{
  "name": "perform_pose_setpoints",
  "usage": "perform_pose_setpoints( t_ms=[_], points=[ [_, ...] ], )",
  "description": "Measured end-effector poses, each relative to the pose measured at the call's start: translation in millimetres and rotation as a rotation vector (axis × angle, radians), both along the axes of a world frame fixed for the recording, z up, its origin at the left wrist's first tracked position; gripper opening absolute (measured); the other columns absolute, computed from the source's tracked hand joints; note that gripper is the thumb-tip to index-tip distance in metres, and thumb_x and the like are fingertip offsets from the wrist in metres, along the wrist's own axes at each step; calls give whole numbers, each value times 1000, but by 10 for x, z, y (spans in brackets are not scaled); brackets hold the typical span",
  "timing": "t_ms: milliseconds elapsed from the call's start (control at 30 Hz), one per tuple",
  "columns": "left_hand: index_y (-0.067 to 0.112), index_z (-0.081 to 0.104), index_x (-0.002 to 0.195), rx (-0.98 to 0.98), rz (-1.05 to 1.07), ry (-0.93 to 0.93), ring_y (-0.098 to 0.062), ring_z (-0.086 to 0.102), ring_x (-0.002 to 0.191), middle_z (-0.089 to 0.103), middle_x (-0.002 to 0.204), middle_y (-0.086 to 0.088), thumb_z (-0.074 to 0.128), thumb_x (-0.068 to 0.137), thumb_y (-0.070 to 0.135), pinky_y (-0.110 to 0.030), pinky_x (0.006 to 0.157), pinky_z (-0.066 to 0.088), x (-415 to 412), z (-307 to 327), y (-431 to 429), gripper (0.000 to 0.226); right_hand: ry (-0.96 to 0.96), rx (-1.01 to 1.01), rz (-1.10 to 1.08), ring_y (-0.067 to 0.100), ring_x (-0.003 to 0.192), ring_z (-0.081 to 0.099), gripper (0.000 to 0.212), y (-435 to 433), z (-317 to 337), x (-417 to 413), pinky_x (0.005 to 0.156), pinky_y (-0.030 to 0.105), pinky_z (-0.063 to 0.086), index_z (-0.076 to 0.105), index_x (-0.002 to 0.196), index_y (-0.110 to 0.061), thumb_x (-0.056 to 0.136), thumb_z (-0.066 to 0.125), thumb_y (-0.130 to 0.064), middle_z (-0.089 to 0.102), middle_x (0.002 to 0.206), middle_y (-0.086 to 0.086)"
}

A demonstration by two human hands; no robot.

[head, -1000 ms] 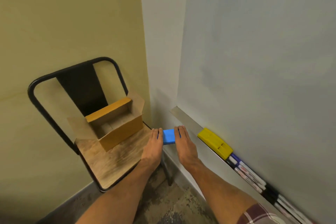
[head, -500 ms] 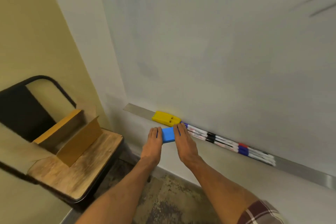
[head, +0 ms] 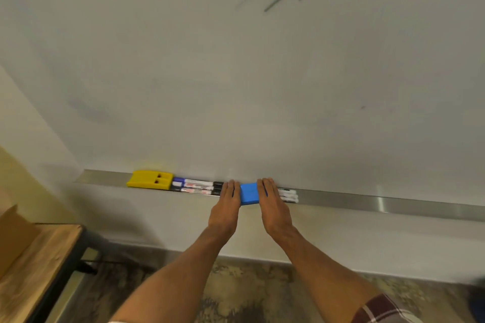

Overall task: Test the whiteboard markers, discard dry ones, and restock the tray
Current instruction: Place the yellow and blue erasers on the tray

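Markers [head: 195, 186] lie in a row in the tray [head: 393, 203], toward its left end, touching the yellow eraser [head: 150, 179] on their left; a few sit hidden behind the hands. Left hand [head: 225, 207] & right hand [head: 274, 207] are flat, fingers straight, squeezing a blue block [head: 249, 193] between them at the tray's front edge, not curled round it. Markers prob. light, stiff, smooth plastic, apt to roll; best pinched mid-barrel, one at a time. Block looks light & rigid; a flat-palm squeeze could slip.

Brushed, shiny metal tray [head: 367, 202]; smooth glossy whiteboard [head: 236, 86]; matt plastic yellow eraser [head: 149, 179]; grainy wooden chair seat [head: 39, 257]; mottled rough floor [head: 249, 291]
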State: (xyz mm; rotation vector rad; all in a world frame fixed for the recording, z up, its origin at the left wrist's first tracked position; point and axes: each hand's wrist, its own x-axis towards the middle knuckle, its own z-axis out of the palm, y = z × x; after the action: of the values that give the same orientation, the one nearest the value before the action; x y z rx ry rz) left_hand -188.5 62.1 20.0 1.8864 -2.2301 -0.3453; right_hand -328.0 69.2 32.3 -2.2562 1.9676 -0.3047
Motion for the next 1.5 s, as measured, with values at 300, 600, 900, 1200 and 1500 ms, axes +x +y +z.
perform_pose_setpoints(
  t_ms=[300, 600, 900, 1200, 1500],
  points=[
    [10, -10, 153, 47, -104, 29, -23, -11, 148, -14, 162, -6, 47, 97, -2, -36, 115, 30, -1342, -52, -126, 80, 38, 33, -126, 23, 146, -5, 82, -22, -81, -1306, 116, 33, 13, -4, 149, -8, 90, 49, 8, -4, 159, 8],
    [14, -9, 154, 76, -99, 73, -19, -14, 148, -15, 161, -2, 43, 96, -7, -32, 114, 27, -2089, -241, -190, 80, 43, 96, -156, 22, 146, -5, 83, -94, -273, -2041, 115, 32, 20, -5, 150, -9, 89, 50, 7, -6, 158, 8],
    [20, -7, 154, 114, -47, 97, -18, -14, 148, -14, 161, 1, 39, 98, -6, -33, 113, 29, -2332, -362, -242, 76, 41, 149, -155, 24, 145, -3, 85, -180, -388, -2235, 115, 34, 23, -8, 149, -9, 90, 52, 3, -7, 158, 9],
    [23, -10, 154, 174, 23, 101, -22, -4, 149, -20, 160, -3, 42, 98, -1, -34, 114, 30, -2334, -406, -238, 80, -304, 159, -106, 32, 139, 20, 53, -189, -573, -2225, 110, 43, 27, 8, 151, -15, 101, 23, -23, 9, 154, 9],
    [12, -22, 147, 30, 2, -7, -17, -30, 138, -23, 158, -3, 31, 102, 5, -32, 112, -18, -2379, -589, -241, 70, -47, 104, -103, 28, 143, -15, 88, -137, -695, -2181, 113, 38, -9, -23, 139, -12, 90, 49, 4, -18, 155, 14]
  ],
)
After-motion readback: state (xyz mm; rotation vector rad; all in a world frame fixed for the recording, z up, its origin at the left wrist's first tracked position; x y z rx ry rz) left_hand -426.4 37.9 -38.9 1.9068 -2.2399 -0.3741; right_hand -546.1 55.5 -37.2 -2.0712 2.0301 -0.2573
